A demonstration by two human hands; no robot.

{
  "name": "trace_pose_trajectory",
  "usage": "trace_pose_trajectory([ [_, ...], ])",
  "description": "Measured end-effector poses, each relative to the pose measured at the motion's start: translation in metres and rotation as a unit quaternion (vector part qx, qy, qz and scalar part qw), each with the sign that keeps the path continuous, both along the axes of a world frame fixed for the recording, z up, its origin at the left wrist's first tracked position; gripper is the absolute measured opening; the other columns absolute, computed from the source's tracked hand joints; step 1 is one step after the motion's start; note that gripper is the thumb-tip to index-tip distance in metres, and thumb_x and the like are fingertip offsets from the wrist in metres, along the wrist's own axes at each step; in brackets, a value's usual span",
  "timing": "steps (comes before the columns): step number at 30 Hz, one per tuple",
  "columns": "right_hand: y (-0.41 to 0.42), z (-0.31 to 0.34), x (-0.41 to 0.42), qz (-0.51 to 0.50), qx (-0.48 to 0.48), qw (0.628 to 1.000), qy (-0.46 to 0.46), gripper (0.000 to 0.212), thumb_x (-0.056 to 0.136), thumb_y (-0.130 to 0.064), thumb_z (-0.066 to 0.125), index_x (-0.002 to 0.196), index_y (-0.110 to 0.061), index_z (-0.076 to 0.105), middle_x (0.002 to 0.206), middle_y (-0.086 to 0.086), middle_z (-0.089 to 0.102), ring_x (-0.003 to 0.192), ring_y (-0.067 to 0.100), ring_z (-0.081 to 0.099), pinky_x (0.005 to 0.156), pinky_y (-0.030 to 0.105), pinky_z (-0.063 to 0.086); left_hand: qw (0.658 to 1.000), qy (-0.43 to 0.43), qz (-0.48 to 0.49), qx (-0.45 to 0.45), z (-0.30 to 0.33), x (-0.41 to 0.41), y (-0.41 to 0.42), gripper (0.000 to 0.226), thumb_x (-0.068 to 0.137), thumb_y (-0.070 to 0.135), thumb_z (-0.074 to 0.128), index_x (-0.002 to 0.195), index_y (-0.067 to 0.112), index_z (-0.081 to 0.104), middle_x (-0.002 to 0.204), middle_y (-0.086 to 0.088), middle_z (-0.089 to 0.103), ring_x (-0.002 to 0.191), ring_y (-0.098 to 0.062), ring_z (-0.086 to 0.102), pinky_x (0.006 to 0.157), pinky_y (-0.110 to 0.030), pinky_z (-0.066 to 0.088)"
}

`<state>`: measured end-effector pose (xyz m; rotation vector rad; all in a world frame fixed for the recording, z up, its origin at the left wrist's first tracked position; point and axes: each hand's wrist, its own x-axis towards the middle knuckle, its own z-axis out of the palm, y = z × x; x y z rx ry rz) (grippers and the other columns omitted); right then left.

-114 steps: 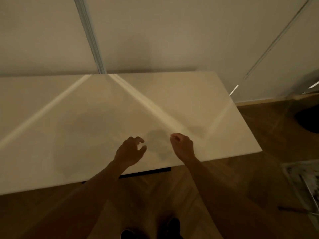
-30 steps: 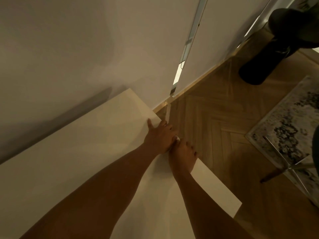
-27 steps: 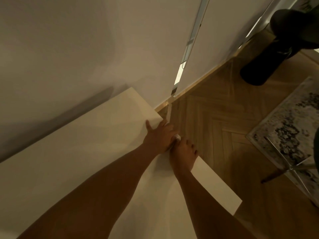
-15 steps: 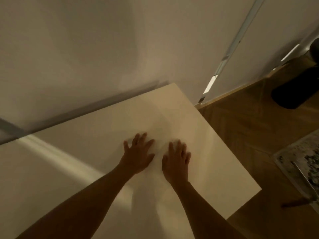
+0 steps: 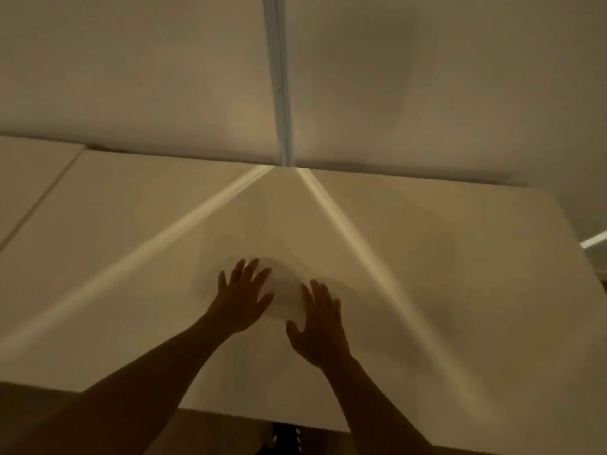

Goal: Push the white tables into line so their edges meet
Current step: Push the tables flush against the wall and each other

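A large white table (image 5: 443, 257) fills the middle of the head view, its far edge against the pale wall. A second white table (image 5: 26, 178) shows at the far left; a thin dark seam runs between the two tops. My left hand (image 5: 243, 297) and my right hand (image 5: 320, 326) lie side by side over the near middle of the large table, palms down, fingers spread, holding nothing. Whether the palms press on the top or hover just above it cannot be told.
A pale vertical strip (image 5: 281, 80) runs down the wall (image 5: 131, 67) to the table's far edge. Two bright light streaks fan across the top. Dim floor shows past the right edge (image 5: 602, 290) and below the near edge, with my shoes (image 5: 285, 438) under it.
My hands left the table's right end edge and came to the middle of the top, fingers spread. The view swung left, so the second table and the seam now show.
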<state>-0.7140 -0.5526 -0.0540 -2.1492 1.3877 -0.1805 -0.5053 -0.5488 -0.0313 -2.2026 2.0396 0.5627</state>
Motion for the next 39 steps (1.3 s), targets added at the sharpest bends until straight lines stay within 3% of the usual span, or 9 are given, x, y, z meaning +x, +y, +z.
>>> trace_pose_trajectory([
  [3,0.020,-0.002,0.043,0.054,-0.009,0.998,-0.008,0.084,0.094,-0.054,0.043,0.160,-0.021,0.004,0.169,0.007,0.003,0.155,0.026,-0.009,0.125,0.051,0.003,0.998,0.005,0.067,0.000,0.002,0.036,0.044,0.075,0.098,0.067,0.026,0.161,0.029,0.015,0.170,-0.001,0.001,0.156,-0.030,-0.003,0.121,-0.066,0.009],
  [5,0.036,-0.002,0.072,0.087,-0.013,0.996,-0.020,0.084,0.094,-0.058,0.042,0.160,-0.023,0.003,0.169,0.004,-0.002,0.154,0.024,-0.013,0.125,0.044,-0.005,0.996,0.010,0.086,-0.007,0.000,0.060,0.073,0.070,0.101,0.061,0.032,0.161,0.031,0.012,0.170,0.000,-0.002,0.156,-0.029,-0.006,0.121,-0.065,0.008],
  [13,0.123,-0.013,0.168,0.174,-0.021,0.984,0.007,0.087,0.094,-0.062,0.041,0.160,-0.023,0.000,0.169,0.006,-0.007,0.154,0.026,-0.016,0.124,0.045,-0.009,0.989,0.019,0.145,-0.024,-0.005,0.143,0.187,0.072,0.099,0.066,0.028,0.161,0.033,0.014,0.171,-0.001,0.000,0.156,-0.029,-0.005,0.121,-0.063,0.008],
  [16,0.152,-0.007,0.209,0.190,-0.022,0.981,0.013,0.085,0.095,-0.062,0.043,0.160,-0.023,0.005,0.169,0.006,-0.004,0.154,0.028,-0.012,0.124,0.042,-0.008,0.988,0.022,0.153,-0.023,-0.004,0.180,0.224,0.083,0.089,0.074,0.012,0.160,0.031,0.018,0.170,-0.003,0.008,0.156,-0.029,0.001,0.122,-0.060,0.012],
  [18,0.168,-0.003,0.239,0.194,-0.029,0.980,0.008,0.083,0.095,-0.063,0.043,0.160,-0.022,0.011,0.169,0.007,0.002,0.155,0.029,-0.007,0.125,0.044,-0.003,0.989,0.023,0.145,-0.025,-0.009,0.210,0.248,0.081,0.090,0.068,0.011,0.159,0.028,0.024,0.169,-0.005,0.014,0.156,-0.030,0.006,0.122,-0.059,0.018],
  [22,0.197,-0.006,0.299,0.197,-0.061,0.978,0.014,0.084,0.093,-0.065,0.043,0.160,-0.020,0.017,0.168,0.009,0.010,0.155,0.031,0.000,0.125,0.047,0.007,0.994,0.030,0.100,-0.030,-0.015,0.279,0.284,0.068,0.092,0.048,0.028,0.156,0.024,0.033,0.166,-0.009,0.024,0.154,-0.036,0.017,0.115,-0.066,0.028],
  [26,0.214,-0.009,0.371,0.212,-0.071,0.974,0.038,0.096,0.083,-0.076,0.019,0.160,-0.021,0.007,0.169,0.006,-0.001,0.154,0.027,-0.010,0.123,0.039,-0.005,0.997,-0.001,0.075,-0.018,-0.018,0.351,0.303,0.083,0.095,0.050,0.053,0.162,0.027,0.009,0.170,0.000,-0.003,0.156,-0.026,-0.009,0.123,-0.057,0.003],
  [34,0.219,-0.013,0.491,0.263,-0.120,0.955,0.068,0.090,0.096,-0.059,0.047,0.160,-0.016,0.002,0.169,0.005,-0.006,0.154,0.026,-0.013,0.123,0.040,-0.005,0.998,-0.019,0.048,-0.035,-0.030,0.458,0.306,0.091,0.096,0.063,0.047,0.162,0.023,-0.001,0.170,-0.004,-0.012,0.155,-0.028,-0.017,0.126,-0.054,0.001],
  [39,0.206,-0.025,0.517,0.299,-0.133,0.938,0.115,0.096,0.088,-0.070,0.032,0.160,-0.016,-0.001,0.169,0.006,-0.007,0.154,0.029,-0.014,0.125,0.045,-0.003,0.997,-0.053,-0.011,-0.059,-0.054,0.477,0.308,0.091,0.091,0.067,0.024,0.162,0.018,-0.007,0.169,-0.010,-0.015,0.153,-0.034,-0.019,0.126,-0.052,-0.001],
])
